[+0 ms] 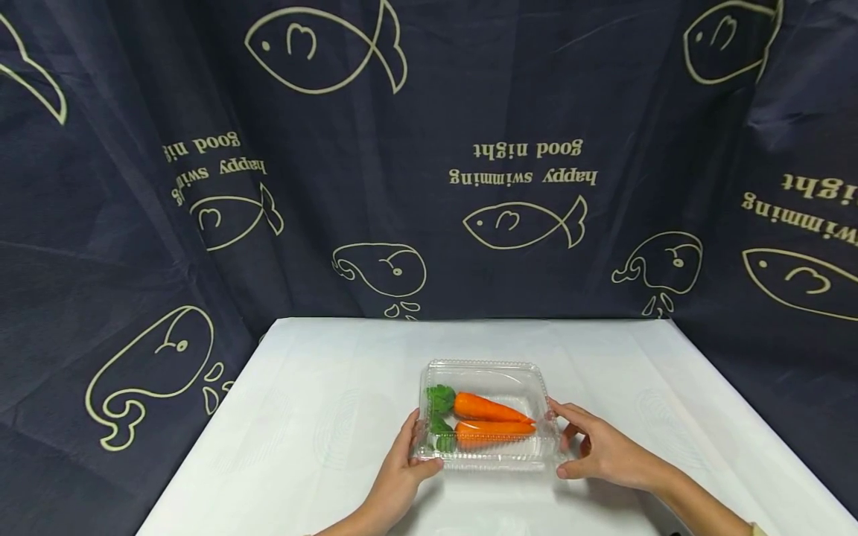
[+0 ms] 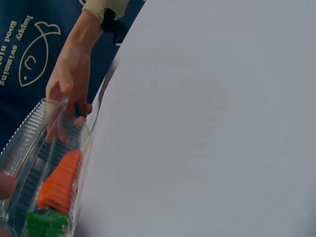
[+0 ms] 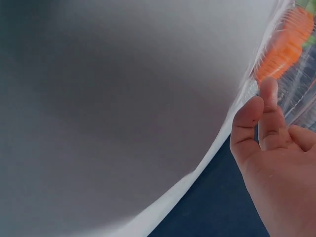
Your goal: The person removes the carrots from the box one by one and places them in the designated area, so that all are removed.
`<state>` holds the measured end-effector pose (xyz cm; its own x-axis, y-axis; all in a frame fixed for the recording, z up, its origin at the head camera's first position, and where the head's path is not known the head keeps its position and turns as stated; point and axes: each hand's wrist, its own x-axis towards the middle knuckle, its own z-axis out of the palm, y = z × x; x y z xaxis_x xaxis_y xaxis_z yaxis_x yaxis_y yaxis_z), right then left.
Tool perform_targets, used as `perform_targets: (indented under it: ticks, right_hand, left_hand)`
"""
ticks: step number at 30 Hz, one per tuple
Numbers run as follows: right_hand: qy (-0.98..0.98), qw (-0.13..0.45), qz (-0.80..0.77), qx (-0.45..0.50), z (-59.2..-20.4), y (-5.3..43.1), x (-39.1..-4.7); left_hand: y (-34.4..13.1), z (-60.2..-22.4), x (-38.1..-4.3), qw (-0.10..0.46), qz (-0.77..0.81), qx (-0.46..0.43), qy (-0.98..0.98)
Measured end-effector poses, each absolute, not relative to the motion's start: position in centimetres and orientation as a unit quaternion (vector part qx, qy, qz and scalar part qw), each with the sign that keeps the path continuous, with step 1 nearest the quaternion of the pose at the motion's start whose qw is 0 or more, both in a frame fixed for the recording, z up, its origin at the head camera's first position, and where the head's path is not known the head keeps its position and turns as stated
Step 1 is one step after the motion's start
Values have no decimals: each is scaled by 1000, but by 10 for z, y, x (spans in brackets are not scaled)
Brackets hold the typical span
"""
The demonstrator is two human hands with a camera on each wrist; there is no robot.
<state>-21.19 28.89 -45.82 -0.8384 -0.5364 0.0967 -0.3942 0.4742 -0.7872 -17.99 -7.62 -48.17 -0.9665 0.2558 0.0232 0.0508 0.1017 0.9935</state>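
A clear plastic clamshell container (image 1: 484, 366) sits in front of me over the white table, its lid down. Inside lie two orange carrots (image 1: 494, 433) side by side, their green tops (image 1: 441, 400) toward the left. My left hand (image 1: 400, 469) grips the container's left side, thumb at the front corner and fingers along the edge. At the opposite side, my right hand (image 1: 599, 450) holds the right edge between the index finger and thumb, other fingers bent. In the right wrist view, fingertips (image 3: 269, 89) overlap the plastic beside a carrot.
The white table (image 1: 302, 417) runs back to a dark blue curtain (image 1: 429, 164) printed with fish, whales and lettering. More of that cloth hangs along both sides. In the right wrist view the table's edge passes close to the right hand.
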Motion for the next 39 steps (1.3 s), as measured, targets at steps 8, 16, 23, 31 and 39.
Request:
perform_targets:
  ticks: [8,16,23,31,39]
  right_hand:
    - [861,66,-423,-275,-458,288,-213]
    - [860,66,-425,-274,-457,290,-214]
    - [865,63,-418,-270,-457,289,-213]
    - [865,65,-419,-269,-457,289,-211]
    - [863,72,-421,-268,-456,288,-211]
  left_hand:
    - [-68,-483,-177,59,670,74,736]
    - [-61,-483,-173,60,686,76,721]
    - [-56,-486,-171,42,628,53,775]
    - [-53,-491,-167,19,630,49,775]
    - [-52,-492,-166,5,628,38,778]
